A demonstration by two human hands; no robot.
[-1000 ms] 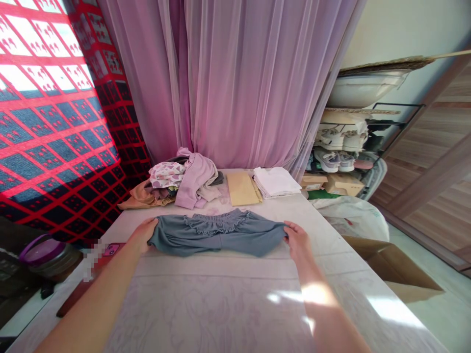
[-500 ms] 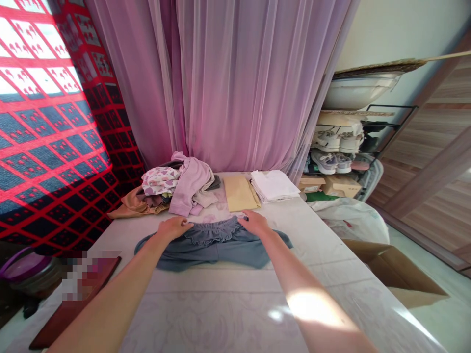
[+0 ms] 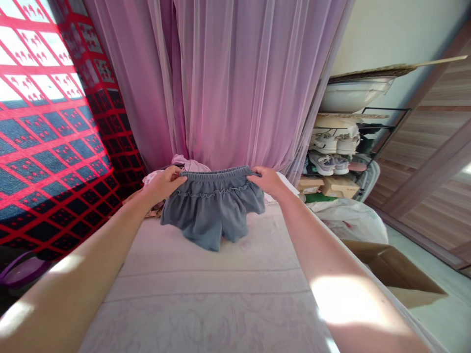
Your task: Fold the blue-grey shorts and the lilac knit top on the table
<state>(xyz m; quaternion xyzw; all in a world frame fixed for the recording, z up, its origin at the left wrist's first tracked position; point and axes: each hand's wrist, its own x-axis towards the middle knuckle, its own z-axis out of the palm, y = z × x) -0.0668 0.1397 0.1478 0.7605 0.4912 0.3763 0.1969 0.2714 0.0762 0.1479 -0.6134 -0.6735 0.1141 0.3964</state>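
Observation:
A pair of grey-blue shorts (image 3: 213, 206) with a gathered elastic waistband and a ruffle hangs in the air above the bed-like surface (image 3: 213, 304). My left hand (image 3: 167, 184) pinches the left end of the waistband between thumb and fingers. At the waistband's right end, my right hand (image 3: 268, 181) grips the cloth the same way. The waistband is stretched out between both hands, with the legs drooping below. Behind the shorts, a heap of clothes (image 3: 191, 163) is partly covered, and a bit of white folded cloth (image 3: 289, 184) shows past my right hand.
Purple curtains (image 3: 228, 88) close off the far side. To the right stand a rack with shoes (image 3: 327, 164), a white basin (image 3: 353, 93) and an open cardboard box (image 3: 397, 274) on the floor. A red-patterned cloth (image 3: 47, 127) hangs on the left.
Both hands have lifted the shorts off the surface by the waistband, up and away from me. The shorts now hang and hide the yellow folded cloth.

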